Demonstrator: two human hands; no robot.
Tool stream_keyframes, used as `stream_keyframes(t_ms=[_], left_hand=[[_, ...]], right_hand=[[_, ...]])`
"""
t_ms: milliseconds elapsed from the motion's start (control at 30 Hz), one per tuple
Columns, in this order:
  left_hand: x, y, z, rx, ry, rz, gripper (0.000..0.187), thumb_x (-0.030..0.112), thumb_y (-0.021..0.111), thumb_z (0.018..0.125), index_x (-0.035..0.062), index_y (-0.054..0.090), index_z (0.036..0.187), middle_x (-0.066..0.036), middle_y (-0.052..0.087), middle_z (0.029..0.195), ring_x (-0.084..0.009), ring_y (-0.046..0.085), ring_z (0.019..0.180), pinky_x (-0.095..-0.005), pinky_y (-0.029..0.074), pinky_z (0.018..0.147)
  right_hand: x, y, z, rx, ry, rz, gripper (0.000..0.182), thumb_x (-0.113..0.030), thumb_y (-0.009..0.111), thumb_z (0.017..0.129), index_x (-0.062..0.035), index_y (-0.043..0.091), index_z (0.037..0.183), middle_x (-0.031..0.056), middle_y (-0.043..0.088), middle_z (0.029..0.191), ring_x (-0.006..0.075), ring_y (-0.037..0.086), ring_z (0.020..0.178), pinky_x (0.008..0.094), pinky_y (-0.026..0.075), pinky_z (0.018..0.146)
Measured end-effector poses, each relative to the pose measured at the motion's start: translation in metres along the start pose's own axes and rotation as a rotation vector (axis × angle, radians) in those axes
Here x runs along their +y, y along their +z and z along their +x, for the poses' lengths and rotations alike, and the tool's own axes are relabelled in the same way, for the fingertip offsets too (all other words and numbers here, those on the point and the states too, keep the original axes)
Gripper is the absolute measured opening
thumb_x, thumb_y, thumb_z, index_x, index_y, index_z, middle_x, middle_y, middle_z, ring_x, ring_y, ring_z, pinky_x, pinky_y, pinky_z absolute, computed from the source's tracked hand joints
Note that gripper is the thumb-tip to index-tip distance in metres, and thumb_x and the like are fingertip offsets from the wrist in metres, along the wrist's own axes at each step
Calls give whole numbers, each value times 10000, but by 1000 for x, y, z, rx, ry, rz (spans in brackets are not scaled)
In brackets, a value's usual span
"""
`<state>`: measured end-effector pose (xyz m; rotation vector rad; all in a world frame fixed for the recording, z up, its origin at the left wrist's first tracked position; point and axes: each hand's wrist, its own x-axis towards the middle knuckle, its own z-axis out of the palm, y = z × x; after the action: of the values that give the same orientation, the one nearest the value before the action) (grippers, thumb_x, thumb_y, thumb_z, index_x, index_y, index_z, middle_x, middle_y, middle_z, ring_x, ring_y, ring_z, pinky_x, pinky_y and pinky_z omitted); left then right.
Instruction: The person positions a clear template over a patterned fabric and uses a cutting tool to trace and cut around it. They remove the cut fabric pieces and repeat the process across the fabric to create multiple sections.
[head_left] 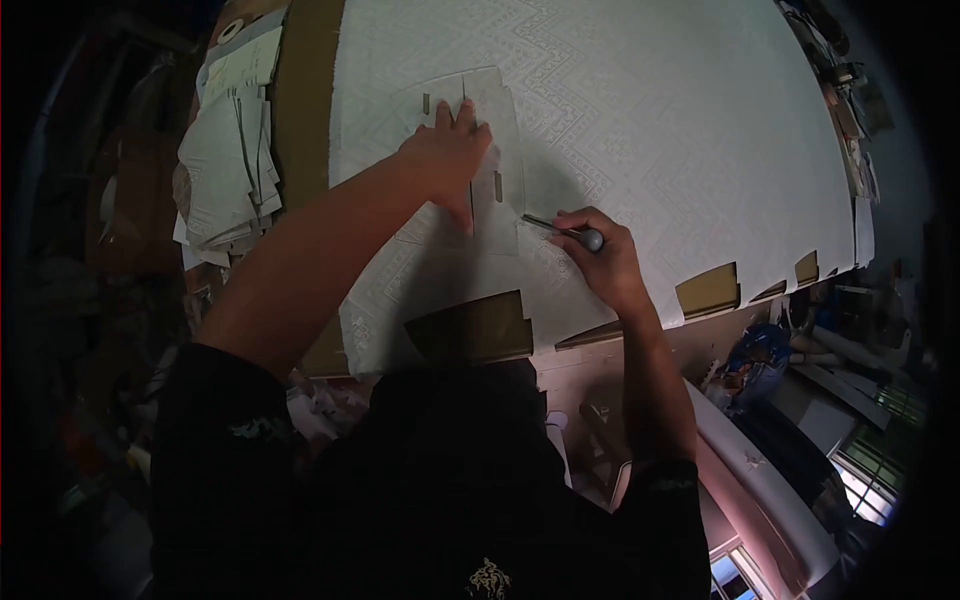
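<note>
White patterned fabric [640,110] covers most of the table. On it lies a pale, translucent template [488,95] with small slots. My left hand [450,155] rests on the template with its fingers spread, pressing it flat. To the right, my right hand [600,255] is closed round a thin metal tool with a rounded grey handle end [591,240]. The tool's tip points left and meets the fabric at or close to the template's right edge. Near the front edge, a cut-out [470,325] in the fabric shows the brown surface beneath.
Stacked paper patterns [222,170] lie at the table's left side, with a roll of tape [231,30] above them. More cut-outs [708,288] run along the front edge at the right. Long rolls [765,490] lean below the table at the lower right.
</note>
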<state>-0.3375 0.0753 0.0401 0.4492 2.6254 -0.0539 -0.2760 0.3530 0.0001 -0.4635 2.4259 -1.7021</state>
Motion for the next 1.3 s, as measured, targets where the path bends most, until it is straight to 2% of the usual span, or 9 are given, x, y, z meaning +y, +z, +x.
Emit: stream_keyframes(t_ms=[67, 200, 267, 600, 767, 967, 1100, 1167, 1300], left_hand=[[5, -8, -4, -40, -15, -30, 1418, 450, 1023, 474, -14, 280, 1589, -326, 142, 1699, -547, 201, 1554, -535, 430, 1187], [6, -10, -4, -77, -42, -35, 1411, 442, 1020, 478, -1, 278, 1594, -316, 136, 1705, -538, 192, 1560, -535, 412, 1202], [4, -5, -3, -39, -28, -26, 1414, 437, 1019, 481, 14, 272, 1604, -302, 133, 1713, -524, 175, 1571, -529, 395, 1216], [5, -6, -1, -65, -44, 1, 1439, 489, 1012, 495, 39, 254, 1633, -281, 136, 1720, -509, 189, 1574, -520, 422, 1197], [5, -6, -3, -51, -44, 2, 1430, 492, 1009, 507, 41, 257, 1637, -274, 136, 1722, -499, 194, 1576, -517, 409, 1208], [8, -10, -3, -69, -53, 1, 1430, 481, 1012, 500, 40, 260, 1633, -277, 142, 1719, -498, 200, 1575, -517, 408, 1208], [8, -7, -2, -57, -46, 21, 1415, 476, 1011, 503, 37, 267, 1624, -277, 148, 1717, -497, 205, 1574, -526, 416, 1203], [7, -6, -3, -53, -47, -2, 1386, 470, 1007, 509, 34, 284, 1608, -279, 149, 1715, -498, 204, 1573, -537, 426, 1196], [7, -8, -5, -32, -39, -15, 1364, 462, 1010, 503, 31, 305, 1588, -278, 156, 1712, -499, 201, 1572, -540, 433, 1191]], right_hand=[[-2, -14, 17, -246, 2, -47, 172, -25, 803, 908, -42, 723, 1059, 59, 750, 931, 132, 679, 829, 297, 544, 753], [-13, -29, 42, -418, -47, -94, 176, -34, 802, 897, -66, 727, 1053, 65, 750, 899, 150, 697, 802, 307, 533, 717], [-16, -33, 50, -518, -65, -117, 196, 32, 783, 894, -40, 740, 1071, 55, 753, 936, 129, 674, 820, 294, 525, 733], [-8, -35, 66, -594, -223, -93, 192, 48, 766, 875, -41, 728, 1041, 90, 766, 933, 215, 752, 854, 336, 558, 737], [-17, -32, 67, -647, -195, -266, 204, 66, 749, 876, -42, 719, 1047, 104, 769, 969, 239, 766, 922, 351, 581, 802], [24, -27, 48, -527, -164, 62, 216, 88, 735, 885, -26, 717, 1068, 124, 770, 1093, 287, 720, 1186, 357, 570, 980], [27, -25, 42, -503, -143, 82, 226, 89, 740, 886, -20, 719, 1082, 126, 771, 1087, 307, 698, 1234, 369, 566, 995], [29, -22, 37, -426, -204, 66, 235, 35, 785, 878, -41, 722, 1092, 100, 774, 1104, 233, 759, 982, 324, 581, 845], [5, -12, 10, -259, -114, 38, 186, 8, 785, 903, -18, 720, 1076, 120, 779, 1003, 221, 758, 891, 320, 576, 784]])
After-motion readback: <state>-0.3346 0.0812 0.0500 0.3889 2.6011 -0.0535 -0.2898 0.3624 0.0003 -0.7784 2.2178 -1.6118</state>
